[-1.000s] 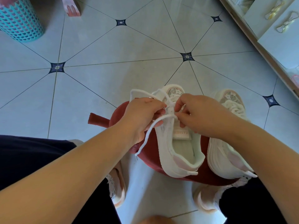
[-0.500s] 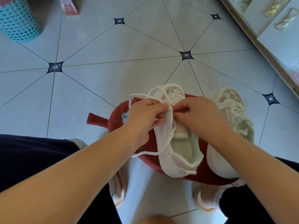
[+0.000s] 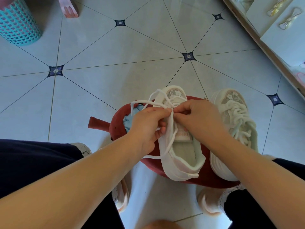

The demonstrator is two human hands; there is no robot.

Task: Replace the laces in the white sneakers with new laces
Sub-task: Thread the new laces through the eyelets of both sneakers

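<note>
Hands sit closer together than a second ago. The loose end of the lace (image 3: 154,157), then stretched straight toward 7 o'clock, now sags in a slack curve.

Lace: white, pinched where the two hands meet, over the upper eyelets of the open sneaker (image 3: 181,156). From the pinch, two loops stand out toward 10 and 11 o'clock, one by the toe, one over the stool's edge. One strand drops toward 6 o'clock down the sneaker's left side. Its tail lies on the stool at 7 o'clock, under the left wrist.

Left hand (image 3: 148,124): fingers curled, thumb and forefinger tips (image 3: 165,111) nipping the lace.
Right hand (image 3: 198,119): likewise curled, fingertips (image 3: 179,115) gripping the lace just beside the left ones. Cannot tell whether the two hands touch.

Open sneaker: white, patterned toe at 12 o'clock, heel opening at 6, tongue label half under the right hand. Rests on a red stool (image 3: 118,124).
Second sneaker (image 3: 234,129): just beside it at 3 o'clock, same heading, thick white laces in place.

Blue cloth (image 3: 129,120) on the stool, at 9 o'clock of the left hand.

Outward: pale tiled floor (image 3: 115,55); teal basket (image 3: 18,25) far off at 10 o'clock; white cabinet (image 3: 280,38) with bow-shaped handles at 2 o'clock. Dark trouser legs (image 3: 33,162) and pink shoes (image 3: 123,195) at 6 o'clock.
</note>
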